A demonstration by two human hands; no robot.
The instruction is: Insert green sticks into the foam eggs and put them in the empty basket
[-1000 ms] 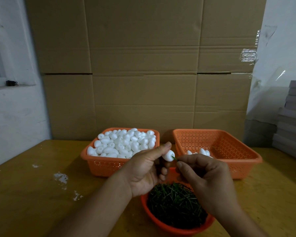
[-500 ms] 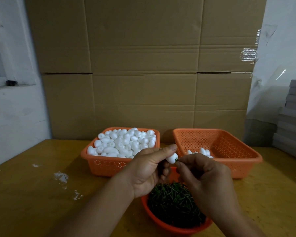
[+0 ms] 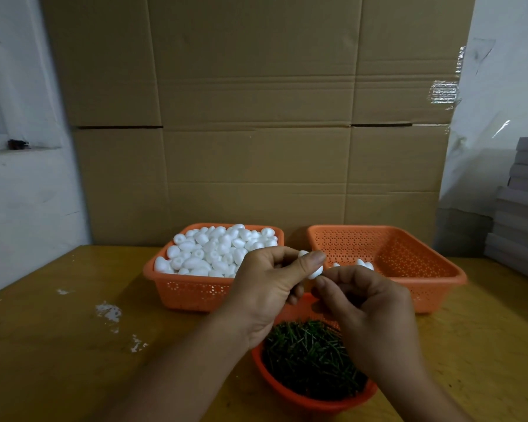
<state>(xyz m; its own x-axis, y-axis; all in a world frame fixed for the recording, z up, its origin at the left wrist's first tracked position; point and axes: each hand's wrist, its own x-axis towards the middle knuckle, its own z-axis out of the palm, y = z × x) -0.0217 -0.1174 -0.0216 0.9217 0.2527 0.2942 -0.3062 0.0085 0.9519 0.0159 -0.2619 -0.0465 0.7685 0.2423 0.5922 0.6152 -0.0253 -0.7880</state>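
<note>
My left hand [image 3: 267,287] pinches a white foam egg [image 3: 315,272] between thumb and fingers, above the bowl of green sticks [image 3: 311,359]. My right hand [image 3: 366,303] has its fingertips pressed against the egg's lower end; the stick itself is hidden between fingers and egg. The left orange basket [image 3: 192,292] is heaped with plain foam eggs [image 3: 217,249]. The right orange basket [image 3: 409,257] holds a few finished eggs [image 3: 365,264] at its near left.
A wall of cardboard boxes [image 3: 256,117] stands right behind the baskets. Grey flat boxes [image 3: 521,214] are stacked at the right edge. White foam crumbs [image 3: 109,310] lie on the wooden table [image 3: 58,345] to the left.
The green stick's visible part has disappeared as my right hand's fingertips closed up against the egg. Both hands stayed above the stick bowl.
</note>
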